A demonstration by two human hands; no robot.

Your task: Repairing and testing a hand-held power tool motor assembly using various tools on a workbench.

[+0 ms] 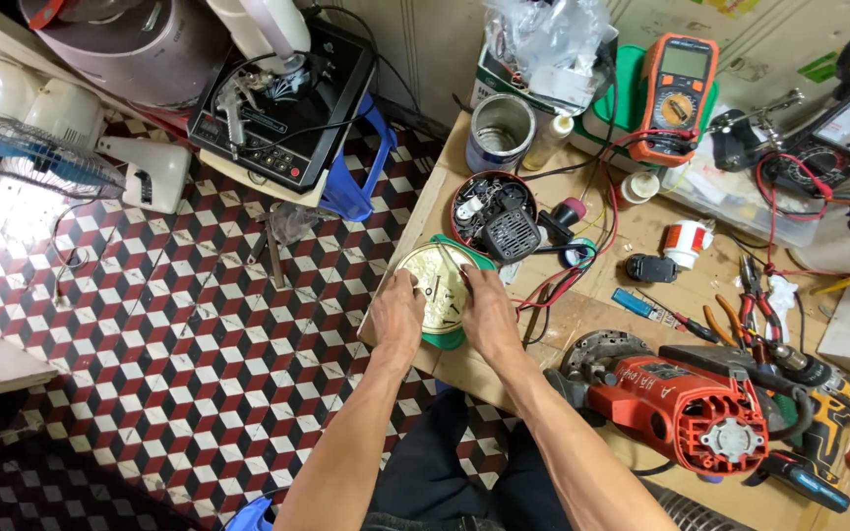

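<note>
A person's 2 bare hands bracketed a round cream-faced metal disc in a green rim (435, 287), which lay flat at the near-left edge of a cluttered wooden workbench (632, 251). The left hand (397, 313) curled partly closed over the disc's left edge, fingers gripping the rim; the right hand (487, 310) did likewise on the right edge, apparently to steady it w/ even pressure from both sides. Just behind, touching or nearly so, sat an opened round black housing w/ exposed parts inside (492, 211), red & black leads trailing past it toward an orange handheld multimeter (676, 96). A red power tool w/ a vented end cap (686, 401) lay near the right forearm, well off the disc.
</note>
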